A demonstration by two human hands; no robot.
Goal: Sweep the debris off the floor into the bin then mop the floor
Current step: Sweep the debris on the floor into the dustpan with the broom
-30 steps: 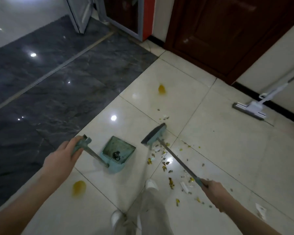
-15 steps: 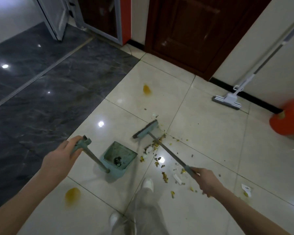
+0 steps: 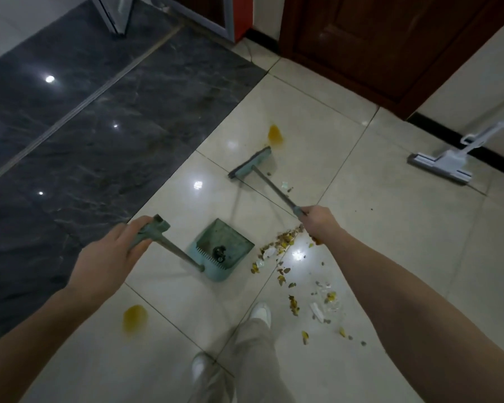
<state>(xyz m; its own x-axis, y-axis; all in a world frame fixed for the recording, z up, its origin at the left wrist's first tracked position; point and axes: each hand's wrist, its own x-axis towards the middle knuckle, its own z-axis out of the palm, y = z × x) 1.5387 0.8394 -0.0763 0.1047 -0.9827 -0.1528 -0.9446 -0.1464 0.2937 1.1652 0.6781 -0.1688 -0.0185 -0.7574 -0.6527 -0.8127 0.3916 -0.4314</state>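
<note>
Head view: left hand (image 3: 108,257) curls round the handle top of the dustpan (image 3: 224,251), which sits on the tile, while right hand (image 3: 317,223) grips the broom (image 3: 249,164) shaft, its head well beyond the debris (image 3: 282,245) beside the pan.

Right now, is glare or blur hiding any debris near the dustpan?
Head view: dim overall, yet the broom and dustpan read sharp; one ceiling-light reflection sits on the tile within the debris right of the dustpan, washing out a small patch; another lies on bare tile left of the broom handle.
</note>
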